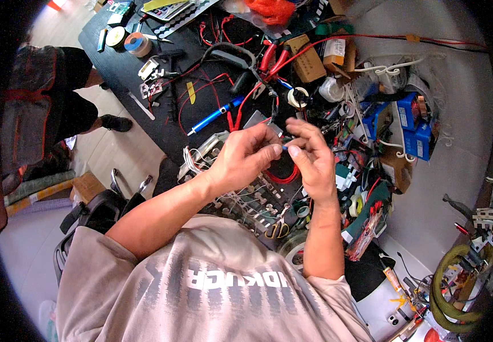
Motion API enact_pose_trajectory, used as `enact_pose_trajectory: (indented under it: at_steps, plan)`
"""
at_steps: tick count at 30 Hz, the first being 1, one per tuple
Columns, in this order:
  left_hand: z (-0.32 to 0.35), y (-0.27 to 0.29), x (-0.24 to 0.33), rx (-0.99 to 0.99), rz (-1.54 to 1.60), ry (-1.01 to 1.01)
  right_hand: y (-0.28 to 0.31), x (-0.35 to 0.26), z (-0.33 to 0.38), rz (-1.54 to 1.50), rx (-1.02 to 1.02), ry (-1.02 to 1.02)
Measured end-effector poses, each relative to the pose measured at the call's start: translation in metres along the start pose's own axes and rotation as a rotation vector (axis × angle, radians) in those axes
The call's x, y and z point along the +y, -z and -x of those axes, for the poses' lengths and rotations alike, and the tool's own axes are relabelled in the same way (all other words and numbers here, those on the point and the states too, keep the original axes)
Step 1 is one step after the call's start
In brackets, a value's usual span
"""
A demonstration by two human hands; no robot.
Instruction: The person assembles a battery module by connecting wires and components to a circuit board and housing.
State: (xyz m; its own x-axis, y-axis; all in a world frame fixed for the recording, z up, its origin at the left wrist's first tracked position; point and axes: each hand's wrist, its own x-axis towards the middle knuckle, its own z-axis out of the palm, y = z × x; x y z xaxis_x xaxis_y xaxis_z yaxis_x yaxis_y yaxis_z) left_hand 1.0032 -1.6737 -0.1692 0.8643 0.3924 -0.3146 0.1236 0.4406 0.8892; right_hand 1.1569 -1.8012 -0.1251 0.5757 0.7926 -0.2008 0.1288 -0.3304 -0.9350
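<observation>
My left hand and my right hand meet over the cluttered dark table, fingertips close together. A small blue piece shows between the two thumbs, pinched there; its exact kind is too small to tell. The left hand's fingers are curled with the thumb pressed against them. On the right hand, the thumb and forefinger close on the piece while the other fingers are loosely bent. Just below the hands lies a coil of red wire. Nearer my body are small parts with white wires and yellow-handled scissors.
A blue pen-like tool and red-handled pliers lie beyond my hands. Solder spools sit far left. Cardboard boxes and blue packs crowd the right. At left stands another person, beside a black chair.
</observation>
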Motion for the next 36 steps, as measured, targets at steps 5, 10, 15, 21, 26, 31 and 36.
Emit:
enact_pose_trajectory:
  at_steps: [5,10,15,21,26,31,36]
  plan:
    - [-0.007,0.005,-0.008,0.022,0.399,0.202,0.005,0.016,-0.007,-0.002,-0.178,-0.065]
    - [-0.007,0.009,-0.01,0.002,0.534,0.306,-0.003,0.016,-0.011,-0.023,-0.154,-0.083]
    - [-0.007,0.009,-0.01,-0.02,0.591,0.259,-0.004,0.017,-0.013,-0.06,-0.124,-0.1]
    - [-0.009,0.005,-0.008,0.008,0.585,0.229,-0.004,0.008,-0.012,-0.072,-0.119,-0.106]
    - [-0.009,0.003,-0.007,0.007,0.619,0.229,-0.006,0.005,-0.005,-0.065,-0.08,-0.068]
    - [-0.008,0.002,-0.007,0.002,0.641,0.224,-0.007,0.005,-0.002,-0.063,-0.072,-0.063]
    - [-0.008,0.003,-0.008,-0.003,0.686,0.211,-0.009,0.004,-0.001,-0.086,-0.075,-0.06]
